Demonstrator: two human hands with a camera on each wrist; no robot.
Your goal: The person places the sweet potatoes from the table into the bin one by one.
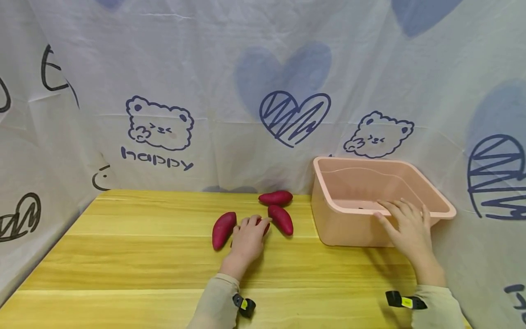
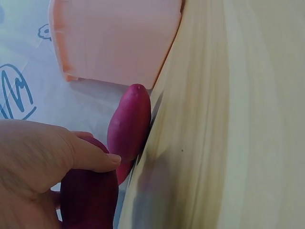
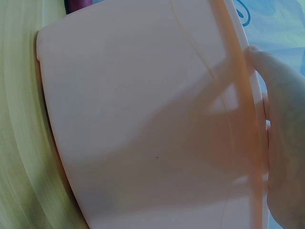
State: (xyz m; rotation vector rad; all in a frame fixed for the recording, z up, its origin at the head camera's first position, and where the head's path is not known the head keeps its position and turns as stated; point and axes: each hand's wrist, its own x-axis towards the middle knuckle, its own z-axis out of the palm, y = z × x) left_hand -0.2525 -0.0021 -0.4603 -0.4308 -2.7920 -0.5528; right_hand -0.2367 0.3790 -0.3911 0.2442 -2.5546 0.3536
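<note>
Wear matched on both sides.
We saw a pale beige left sleeve (image 1: 215,299) and right sleeve (image 1: 437,307), black left wristband (image 1: 244,305) and right wristband (image 1: 406,301), yellow patch on each.

The desk (image 1: 123,260) is yellowish wood, its grain running side to side. At its right, toward the back, stands a pink tub (image 1: 349,228). Left of that lie three red potatoes: one along the back edge (image 1: 275,198), one slanting just in front (image 1: 281,220), one farther left (image 1: 223,231). Whether the potato in the left fingers (image 1: 245,223) touches the wood is unclear.
</note>
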